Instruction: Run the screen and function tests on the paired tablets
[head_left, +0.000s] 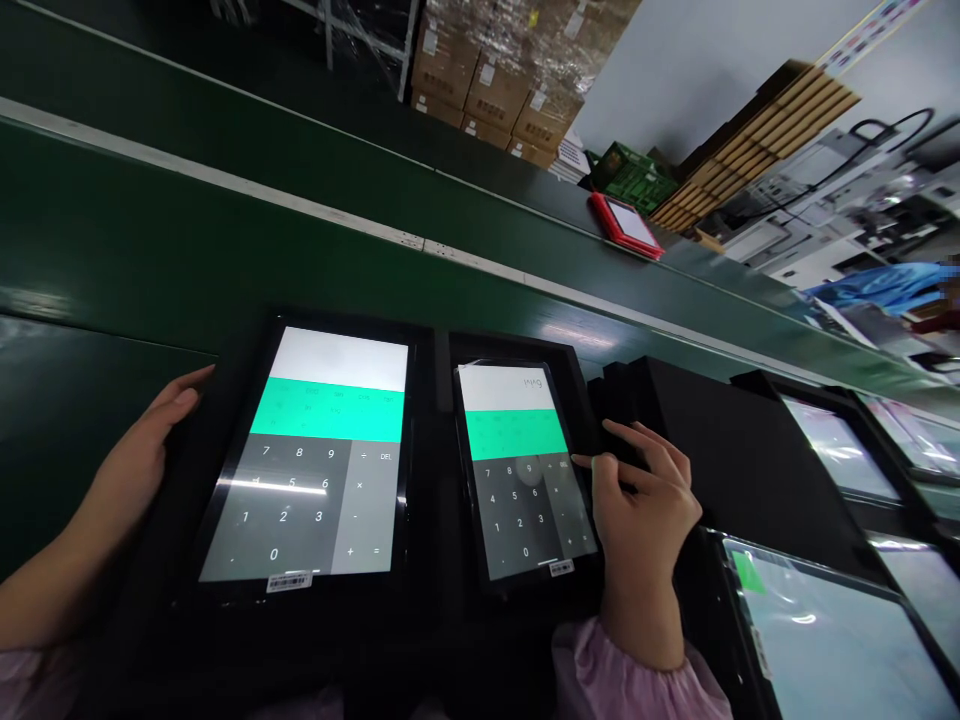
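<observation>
The left tablet (300, 505) and right tablet (517, 515) lie in a black tray (437, 490). The left hand (135, 465) is beside it; I can't tell its grip. The right hand (649, 505) is open, holding nothing. A careless finger could bump a wrong key.

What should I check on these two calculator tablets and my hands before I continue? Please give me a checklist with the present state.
1. Left tablet lit, showing calculator keys: ok.
2. Right tablet lit, showing calculator keys: ok.
3. Right tablet's top field blank: not ok, characters show there.
4. Left hand off the left screen: ok.
5. Right hand touching the right tablet: cannot tell.
</observation>
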